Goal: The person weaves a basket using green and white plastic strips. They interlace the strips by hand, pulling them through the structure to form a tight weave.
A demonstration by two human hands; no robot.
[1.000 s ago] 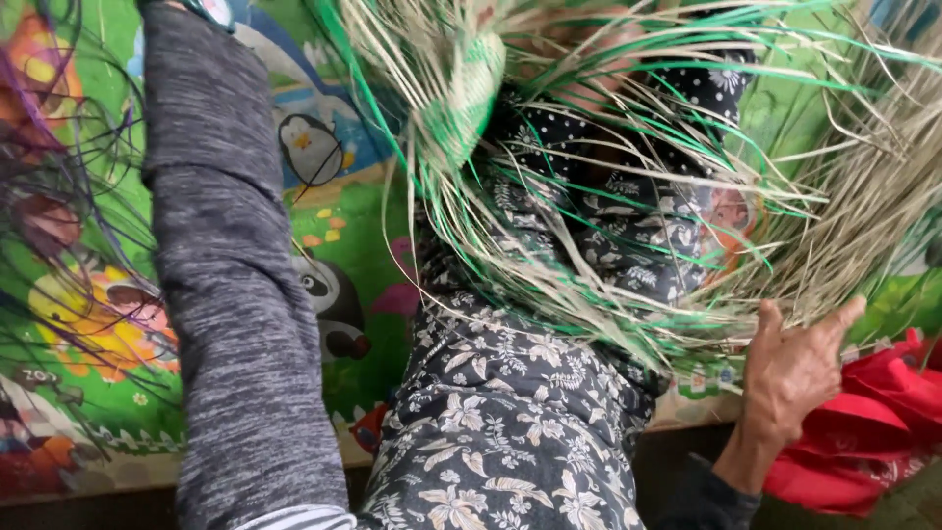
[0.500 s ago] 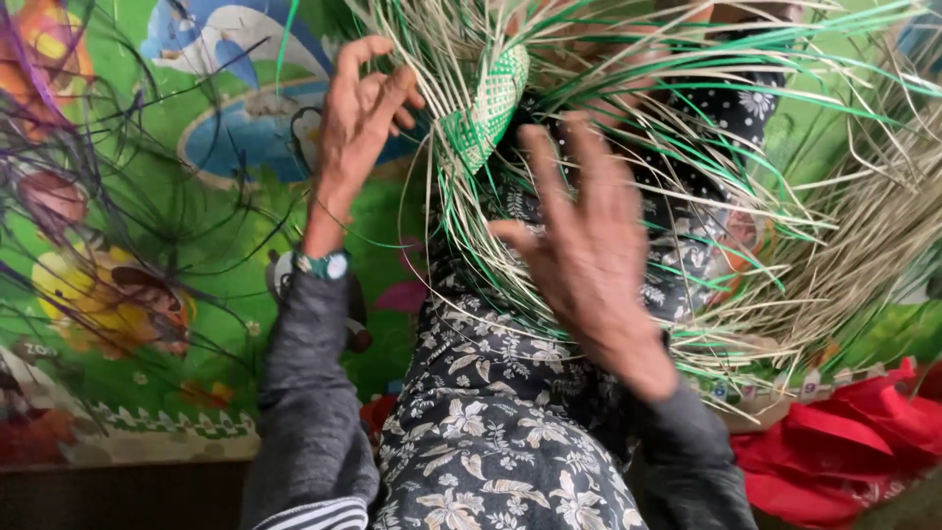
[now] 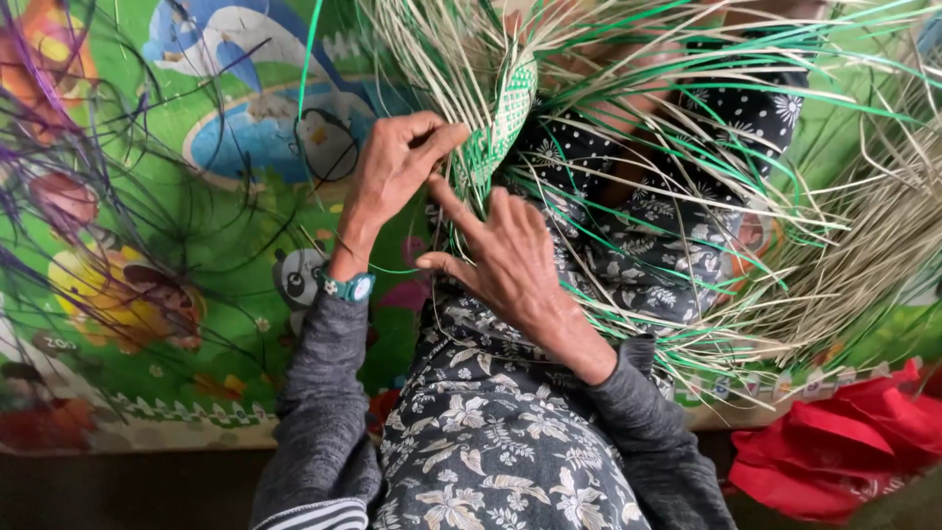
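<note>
The weave (image 3: 505,123), a narrow green-and-cream plaited strip, stands on edge over the lap, just above both hands. It sits there prob. so the working edge faces the person and loose strands (image 3: 687,226) can fan away to the right and top, out of the way.

Left hand (image 3: 397,177): thumb and forefinger pinched together on strands at the strip's lower left edge, other fingers curled. Seems to be steadying the plait.

Right hand (image 3: 510,260): fingers apart, forefinger pointed up into the strands just below the strip, thumb out to the left. Not clamped on anything I can tell; looks like it's parting or picking a strand.

Watch (image 3: 355,287), teal, on the left wrist; grey sleeves on both arms. Floral skirt (image 3: 491,432) under the work.

Mat (image 3: 147,294) w/ bright cartoon animals lies beneath, purple strands (image 3: 59,196) spread over its left part. Red cloth (image 3: 834,451) bunched at lower right. No packages or labels in view.
</note>
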